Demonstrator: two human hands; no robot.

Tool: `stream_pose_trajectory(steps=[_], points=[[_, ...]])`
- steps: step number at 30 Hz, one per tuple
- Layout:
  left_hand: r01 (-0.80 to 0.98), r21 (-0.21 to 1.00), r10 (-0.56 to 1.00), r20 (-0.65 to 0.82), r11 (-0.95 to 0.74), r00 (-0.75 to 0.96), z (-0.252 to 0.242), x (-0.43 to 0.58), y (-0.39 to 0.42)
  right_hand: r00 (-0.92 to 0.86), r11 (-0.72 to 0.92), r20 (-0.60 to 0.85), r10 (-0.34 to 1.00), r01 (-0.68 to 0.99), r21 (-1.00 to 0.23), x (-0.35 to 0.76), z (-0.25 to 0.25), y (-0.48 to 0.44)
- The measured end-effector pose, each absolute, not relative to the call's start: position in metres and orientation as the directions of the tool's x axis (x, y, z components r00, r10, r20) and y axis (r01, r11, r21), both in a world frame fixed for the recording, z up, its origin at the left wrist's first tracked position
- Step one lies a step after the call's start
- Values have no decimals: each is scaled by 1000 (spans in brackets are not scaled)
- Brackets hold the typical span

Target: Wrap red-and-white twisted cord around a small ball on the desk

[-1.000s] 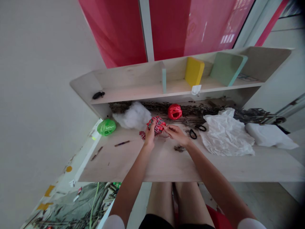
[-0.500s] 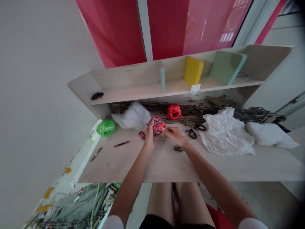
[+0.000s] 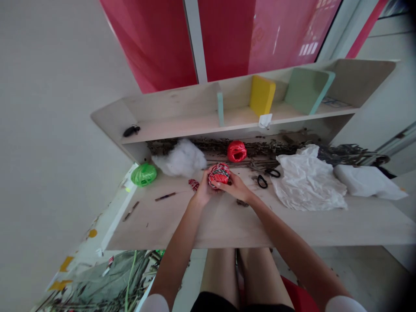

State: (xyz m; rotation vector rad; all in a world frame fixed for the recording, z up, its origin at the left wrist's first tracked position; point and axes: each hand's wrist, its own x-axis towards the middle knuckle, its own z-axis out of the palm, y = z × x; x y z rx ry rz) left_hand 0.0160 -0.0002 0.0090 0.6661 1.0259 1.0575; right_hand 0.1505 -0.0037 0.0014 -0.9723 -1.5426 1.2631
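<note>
Red patterned ball [image 3: 219, 173]: held just above the tabletop [image 3: 227, 225], centre, toward the back. Left hand [image 3: 202, 193]: fingers curled round its left side. Right hand [image 3: 236, 189]: fingers closed on its lower right side. Nearby: matching scrap [image 3: 193, 184] just left; red twine ball [image 3: 237, 151] behind; scissors [image 3: 264, 179] right; green ball [image 3: 144, 174] and white stuffing [image 3: 180, 159] further left.

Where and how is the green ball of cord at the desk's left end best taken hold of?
Across its rounded sides, coming down from above: the green ball sits alone on the desk, apart from the white stuffing, with no handle or loose end showing. The left hand, on the red-and-white ball, is nearer.
</note>
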Motion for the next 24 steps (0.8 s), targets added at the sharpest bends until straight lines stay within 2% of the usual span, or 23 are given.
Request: stream_pose_trajectory(steps=[4,6,9,11,16,19,24], points=[[-379,880,956,-288,288,58,5,21,2,-292,226,201,935,54,-973,154,-1,-1],[-313,935,971,-212,168,-113,3,23,4,-278,248,216,936,88,-965,155,-5,3],[-100,992,912,26,-73,-409,5,24,4,-265,244,211,941,98,-965,156,-10,7],[5,980,865,176,-197,-470,6,24,2,-259,226,197,946,90,-970,155,-12,8],[186,931,831,365,-315,-420,3,23,-7,-198,205,178,964,125,-971,153,-9,7],[253,883,844,458,-395,-280,0,24,-11,-126,161,148,981,97,-982,155,-6,8],[249,811,835,550,-529,-17,1,24,-14,4,47,48,999,146,-988,160,-3,12]])
